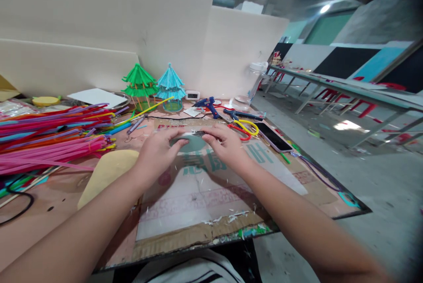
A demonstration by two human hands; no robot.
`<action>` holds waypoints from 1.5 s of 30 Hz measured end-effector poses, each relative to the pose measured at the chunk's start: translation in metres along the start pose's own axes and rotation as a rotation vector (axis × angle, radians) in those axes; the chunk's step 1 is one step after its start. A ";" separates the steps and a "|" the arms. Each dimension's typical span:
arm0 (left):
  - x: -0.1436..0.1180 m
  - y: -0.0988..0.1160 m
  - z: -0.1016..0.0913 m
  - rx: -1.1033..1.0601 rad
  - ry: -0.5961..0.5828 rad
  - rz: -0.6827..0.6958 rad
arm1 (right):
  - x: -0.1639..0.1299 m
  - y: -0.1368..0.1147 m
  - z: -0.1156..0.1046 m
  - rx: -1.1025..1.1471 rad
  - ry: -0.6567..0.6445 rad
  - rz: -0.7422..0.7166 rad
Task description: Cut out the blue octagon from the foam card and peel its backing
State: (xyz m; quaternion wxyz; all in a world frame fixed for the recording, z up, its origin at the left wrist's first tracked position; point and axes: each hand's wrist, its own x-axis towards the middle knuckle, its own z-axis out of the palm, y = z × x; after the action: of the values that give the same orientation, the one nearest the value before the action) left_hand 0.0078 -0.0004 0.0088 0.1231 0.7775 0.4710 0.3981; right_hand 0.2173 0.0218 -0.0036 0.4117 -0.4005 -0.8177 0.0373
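My left hand [157, 151] and my right hand [224, 144] meet over the middle of a printed cardboard sheet [205, 195] on the table. Their fingertips pinch a small dark flat piece [197, 134] from both sides. Under it sits a grey-green round shape [190, 143]; I cannot tell whether it is a loose piece or part of the print. My forearms reach in from the bottom edge. Behind the hands stand a green straw pagoda [140, 82] and a blue straw pagoda [171, 85].
A big pile of pink and coloured straws [49, 137] fills the left. A yellow foam piece [105, 173] lies by my left wrist. A blue glue gun [209, 106], red and yellow scissors [243, 129] and a phone [274, 137] lie to the right, near the table's edge.
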 end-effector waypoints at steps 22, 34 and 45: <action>0.008 -0.013 0.002 -0.732 -0.090 -0.392 | 0.009 0.005 -0.007 0.371 -0.091 0.418; 0.008 -0.018 -0.001 -0.490 -0.107 -0.289 | 0.008 -0.009 -0.005 0.291 -0.190 0.411; 0.010 -0.025 0.003 -0.514 -0.031 -0.309 | 0.009 0.015 -0.020 0.085 0.079 0.139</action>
State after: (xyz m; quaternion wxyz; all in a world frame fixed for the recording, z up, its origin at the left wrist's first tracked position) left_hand -0.0035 0.0216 -0.0023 0.3820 0.6458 0.4658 0.4690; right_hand 0.2381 0.0329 0.0096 0.4568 -0.4398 -0.7686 0.0844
